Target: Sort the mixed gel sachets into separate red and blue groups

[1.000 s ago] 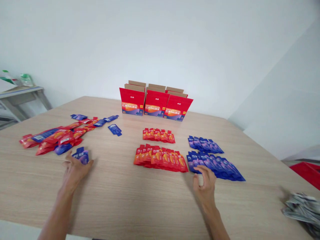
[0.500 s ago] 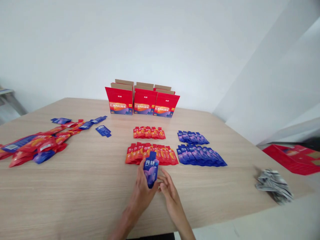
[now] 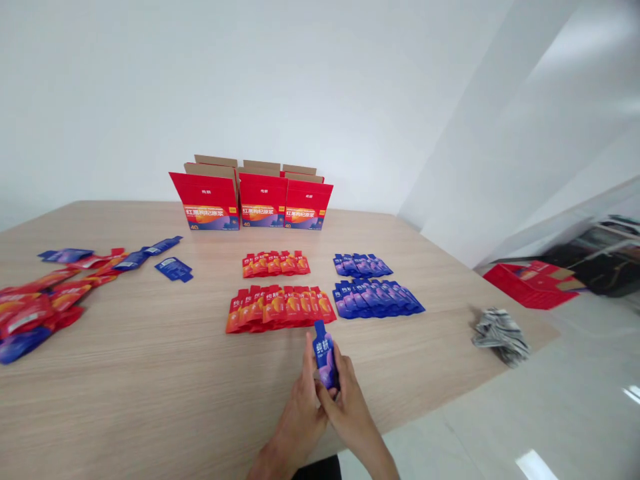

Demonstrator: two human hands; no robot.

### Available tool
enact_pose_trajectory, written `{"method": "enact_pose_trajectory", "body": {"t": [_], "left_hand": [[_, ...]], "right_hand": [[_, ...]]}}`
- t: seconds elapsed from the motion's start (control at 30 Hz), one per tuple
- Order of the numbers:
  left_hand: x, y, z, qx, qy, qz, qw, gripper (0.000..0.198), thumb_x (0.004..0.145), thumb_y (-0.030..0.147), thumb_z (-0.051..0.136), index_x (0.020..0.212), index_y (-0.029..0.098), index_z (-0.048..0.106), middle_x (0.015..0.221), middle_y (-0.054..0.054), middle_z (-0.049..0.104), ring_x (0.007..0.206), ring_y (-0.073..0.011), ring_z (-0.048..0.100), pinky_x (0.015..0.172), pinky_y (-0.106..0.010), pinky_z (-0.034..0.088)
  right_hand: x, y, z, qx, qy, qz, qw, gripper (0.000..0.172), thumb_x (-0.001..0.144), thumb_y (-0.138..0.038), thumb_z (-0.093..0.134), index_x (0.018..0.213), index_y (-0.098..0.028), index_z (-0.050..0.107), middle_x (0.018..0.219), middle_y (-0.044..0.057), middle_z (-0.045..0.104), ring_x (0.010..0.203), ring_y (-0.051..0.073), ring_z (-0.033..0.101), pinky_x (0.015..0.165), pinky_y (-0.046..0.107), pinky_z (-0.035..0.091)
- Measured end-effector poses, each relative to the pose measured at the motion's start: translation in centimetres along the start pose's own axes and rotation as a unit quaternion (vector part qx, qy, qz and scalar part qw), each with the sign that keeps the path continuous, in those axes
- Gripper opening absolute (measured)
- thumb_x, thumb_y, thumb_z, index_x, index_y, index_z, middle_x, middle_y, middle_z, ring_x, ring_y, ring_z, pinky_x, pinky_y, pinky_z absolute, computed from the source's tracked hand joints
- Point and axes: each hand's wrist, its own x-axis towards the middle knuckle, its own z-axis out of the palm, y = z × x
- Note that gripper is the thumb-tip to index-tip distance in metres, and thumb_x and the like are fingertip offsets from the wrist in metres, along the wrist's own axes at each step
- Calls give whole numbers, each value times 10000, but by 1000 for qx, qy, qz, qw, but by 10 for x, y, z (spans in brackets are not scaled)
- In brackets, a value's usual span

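Note:
A blue spouted pouch (image 3: 325,359) with white lettering is held upright between both my hands, above the near part of the table. My left hand (image 3: 304,393) grips its left side, and my right hand (image 3: 345,393) closes on its right side with the thumb across the bottom. Just beyond my hands lies a row of overlapping red pouches (image 3: 280,307), with a shorter red row (image 3: 275,264) behind it. To their right are a row of blue pouches (image 3: 375,298) and a shorter blue row (image 3: 362,265).
Three open red cartons (image 3: 263,203) stand by the wall at the back. A mixed heap of red and blue pouches (image 3: 45,303) lies at the left, near a single blue pouch (image 3: 173,269). At the right are a striped cloth (image 3: 500,335) and a red box (image 3: 525,283).
My right hand has come from beside the blue pouch onto it, so both hands now hold it. The pouch has moved nearer to me. The view has turned right.

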Motion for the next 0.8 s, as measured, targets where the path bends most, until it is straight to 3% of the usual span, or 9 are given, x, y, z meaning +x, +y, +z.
{"method": "enact_pose_trajectory", "body": {"t": [0.1, 0.17, 0.27, 0.4, 0.57, 0.8], "left_hand": [[-3, 2, -1, 22, -4, 22, 999, 989, 957, 445, 657, 1725, 344, 42, 1676, -141, 438, 1421, -348, 554, 1196, -558, 450], [-6, -3, -1, 37, 9, 41, 998, 959, 1000, 488, 586, 1723, 303, -16, 1672, -176, 422, 1391, -337, 565, 1147, -559, 476], [-7, -23, -2, 50, 44, 27, 997, 850, 1040, 511, 489, 1720, 259, 45, 1569, -196, 508, 1312, -313, 597, 1132, -536, 469], [-4, -54, -1, 43, 82, 28, 995, 785, 1045, 520, 450, 1701, 228, 134, 1392, -181, 595, 1195, -295, 620, 1088, -510, 490], [1, -74, 2, 16, 99, 47, 994, 738, 1045, 498, 460, 1677, 217, 202, 1252, -157, 617, 1071, -262, 633, 984, -452, 535], [8, -92, 3, -26, 129, 48, 990, 690, 1052, 510, 430, 1653, 227, 243, 1108, -115, 620, 950, -238, 641, 887, -434, 558]], "right_hand": [[26, 9, -33, -53, 54, -16, 997, 731, 944, -431, 640, 1629, -282, 436, 1215, 100, 645, 1129, 275, 676, 1001, 434, 586], [60, 21, -65, -112, 108, -17, 988, 773, 929, -501, 655, 1624, -241, 437, 1267, 121, 646, 1175, 304, 653, 1036, 479, 558], [132, 40, -117, -210, 165, 9, 964, 873, 886, -521, 678, 1613, -111, 423, 1402, 202, 615, 1313, 352, 587, 1143, 495, 477], [234, 56, -168, -333, 135, 106, 927, 740, 956, -422, 608, 1581, -58, 452, 1515, 223, 573, 1385, 311, 565, 1194, 365, 416], [317, 66, -184, -415, 58, 175, 891, 529, 977, -382, 597, 1453, -153, 634, 1395, 149, 694, 1340, 296, 617, 1091, 312, 481], [368, 89, -174, -438, 4, 240, 867, 414, 956, -385, 638, 1295, -179, 755, 1323, 153, 735, 1278, 317, 669, 1019, 341, 530]]}}
